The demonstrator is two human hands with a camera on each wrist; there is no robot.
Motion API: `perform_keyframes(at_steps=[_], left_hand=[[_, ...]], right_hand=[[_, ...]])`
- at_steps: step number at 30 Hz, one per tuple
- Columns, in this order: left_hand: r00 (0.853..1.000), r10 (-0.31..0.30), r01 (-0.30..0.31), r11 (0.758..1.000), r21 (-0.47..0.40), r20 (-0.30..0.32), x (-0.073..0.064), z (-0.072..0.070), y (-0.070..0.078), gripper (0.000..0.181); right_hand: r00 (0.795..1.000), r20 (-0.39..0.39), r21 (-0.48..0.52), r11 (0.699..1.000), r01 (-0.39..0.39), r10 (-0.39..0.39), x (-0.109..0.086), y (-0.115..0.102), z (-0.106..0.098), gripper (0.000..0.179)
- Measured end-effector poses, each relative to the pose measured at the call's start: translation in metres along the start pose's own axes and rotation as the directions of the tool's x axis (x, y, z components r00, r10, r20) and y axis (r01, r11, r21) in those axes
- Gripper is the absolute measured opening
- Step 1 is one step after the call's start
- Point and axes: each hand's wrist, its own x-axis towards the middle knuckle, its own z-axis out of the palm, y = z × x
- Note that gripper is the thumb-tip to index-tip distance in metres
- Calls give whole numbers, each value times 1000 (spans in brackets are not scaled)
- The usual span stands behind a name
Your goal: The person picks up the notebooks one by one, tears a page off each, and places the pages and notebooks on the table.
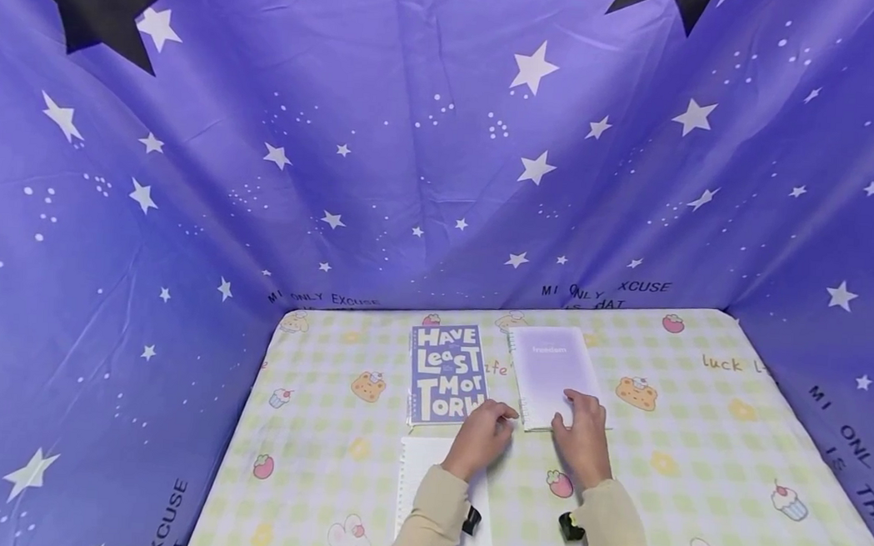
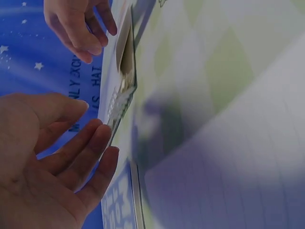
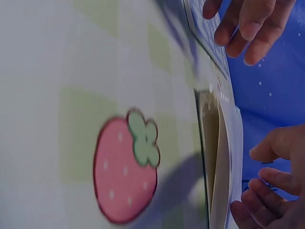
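Observation:
A lavender spiral notebook [image 1: 551, 368] lies on the table, its coil along the left side. My right hand [image 1: 583, 436] hovers at its lower right part, fingers loosely bent and holding nothing; in the right wrist view its fingertips [image 3: 257, 202] are beside the notebook's cover, which bulges up a little from the pages. My left hand [image 1: 481, 438] is near the lower end of the coil, fingers relaxed and spread around nothing. Left of it lies a blue notebook [image 1: 438, 373] with large white lettering, its lower right corner partly covered by that hand.
A lined loose-leaf page or pad [image 1: 419, 464] lies nearer me, partly hidden under my left forearm. A checked tablecloth [image 1: 697, 439] with printed strawberries, bears and cupcakes covers the table. Purple star-patterned fabric [image 1: 428, 181] hangs around the back and sides.

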Motion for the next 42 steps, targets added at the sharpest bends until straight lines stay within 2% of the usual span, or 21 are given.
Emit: perform_keyframes(at_steps=[7,13,17,21,27,31,35,42], left_hand=[[999,-24,26,998,58,-35,6,14,11,14],[998,-35,40,995,92,-55,5,26,15,14],[996,-1,13,989,147,-86,4,31,17,17],[994,44,-18,972,234,-105,6,38,20,26],[997,54,-36,953,302,-51,13,44,23,47],[997,47,-23,940,342,-62,19,48,22,52],[996,30,2,936,351,-86,23,52,21,52],[995,7,25,950,311,-103,28,54,23,53]], right_hand=[[999,29,-21,999,-38,38,-3,12,-10,45],[996,23,-37,995,-89,90,-10,19,-16,47],[995,-4,-38,994,-104,104,-11,22,-19,48],[996,-7,-43,995,-91,91,-11,28,-22,51],[994,28,-65,992,-106,108,-10,34,-24,54],[993,61,-74,992,-98,102,-8,35,-24,56],[991,77,-82,991,-102,108,-7,36,-23,56],[989,82,-81,990,-114,120,-5,38,-26,57]])
